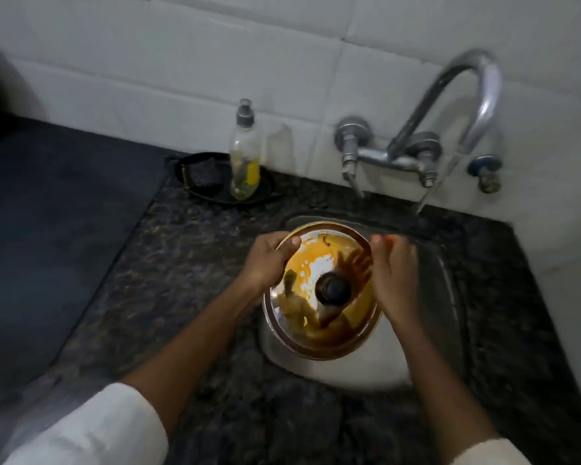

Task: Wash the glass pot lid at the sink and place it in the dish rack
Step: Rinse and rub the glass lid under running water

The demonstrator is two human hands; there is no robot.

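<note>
The glass pot lid (319, 263) has a metal rim and a black knob and is smeared with orange sauce. It is held tilted over the steel sink (359, 364). My left hand (267, 261) grips its upper left rim, thumb on top. My right hand (394, 273) holds the right rim, with its fingers showing through the glass from beneath. No dish rack is in view.
A chrome tap (463, 105) on the tiled wall runs a thin stream of water into the sink's far right side. A nearly empty soap bottle (244, 152) stands on a black dish (212, 182) at the back of the dark granite counter (182, 256).
</note>
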